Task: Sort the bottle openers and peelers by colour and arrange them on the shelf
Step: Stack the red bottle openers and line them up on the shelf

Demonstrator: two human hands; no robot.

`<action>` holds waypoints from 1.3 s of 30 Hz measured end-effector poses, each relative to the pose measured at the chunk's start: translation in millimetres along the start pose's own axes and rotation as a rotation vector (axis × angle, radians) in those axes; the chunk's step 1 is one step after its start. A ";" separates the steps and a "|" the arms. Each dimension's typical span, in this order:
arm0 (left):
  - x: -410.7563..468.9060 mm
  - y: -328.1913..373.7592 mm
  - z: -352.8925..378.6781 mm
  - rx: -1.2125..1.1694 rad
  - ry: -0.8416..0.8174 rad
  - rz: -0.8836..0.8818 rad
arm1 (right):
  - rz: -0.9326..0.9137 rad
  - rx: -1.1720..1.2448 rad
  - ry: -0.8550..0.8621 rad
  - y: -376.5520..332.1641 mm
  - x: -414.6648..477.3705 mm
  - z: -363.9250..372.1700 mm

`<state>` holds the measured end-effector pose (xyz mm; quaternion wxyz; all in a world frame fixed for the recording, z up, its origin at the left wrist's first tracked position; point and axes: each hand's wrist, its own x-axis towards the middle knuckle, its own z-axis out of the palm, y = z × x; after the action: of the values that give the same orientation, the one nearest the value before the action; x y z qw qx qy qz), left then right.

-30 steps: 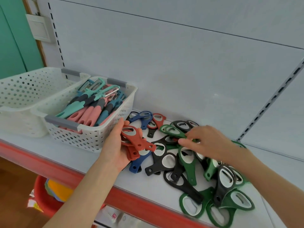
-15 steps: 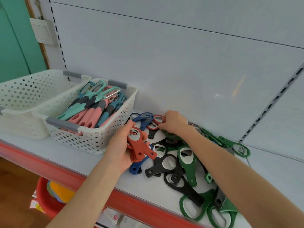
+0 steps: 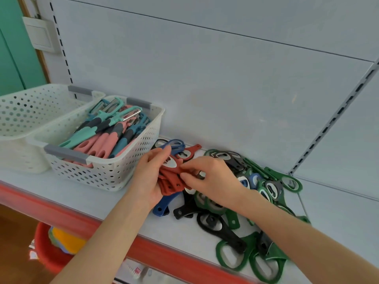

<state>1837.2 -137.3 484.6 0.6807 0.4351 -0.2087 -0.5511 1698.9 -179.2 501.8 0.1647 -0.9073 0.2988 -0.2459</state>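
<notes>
The left hand [image 3: 149, 181] holds a fanned stack of flat red plastic bottle openers [image 3: 171, 184], its fingers curled round it from the left, above the middle of the white shelf [image 3: 82, 193]. The right hand [image 3: 213, 181] pinches the top red opener [image 3: 178, 168] between thumb and forefinger and presses it on the stack. Half a second ago this hand was reaching to the back edge of the shelf, where red pieces lay. Now it has come back to the stack, so I judge that one more red piece joins the set. One red opener [image 3: 191, 150] lies at the back edge beside a blue opener [image 3: 175, 144]. The pile of green and black openers [image 3: 256, 201] towards the right end is not sorted. The teal, pink and blue peelers [image 3: 98, 138] lie mixed in the white perforated basket [image 3: 67, 154] at the left.
</notes>
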 end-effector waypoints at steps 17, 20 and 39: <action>-12.6 3.1 -14.6 -0.089 0.131 -0.045 | 0.238 -0.469 -0.447 92.6 94.8 15.7; -12.8 0.9 -15.6 -0.088 0.139 -0.032 | 0.203 -0.535 -0.434 91.1 92.4 9.2; 5.7 -1.9 9.5 -0.042 0.005 -0.026 | 0.289 -0.260 -0.251 72.1 -21.8 -38.6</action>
<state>1830.6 -146.1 486.9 0.6829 0.4250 -0.1897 -0.5631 1629.4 -226.8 494.0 0.1160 -0.8921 0.4319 -0.0645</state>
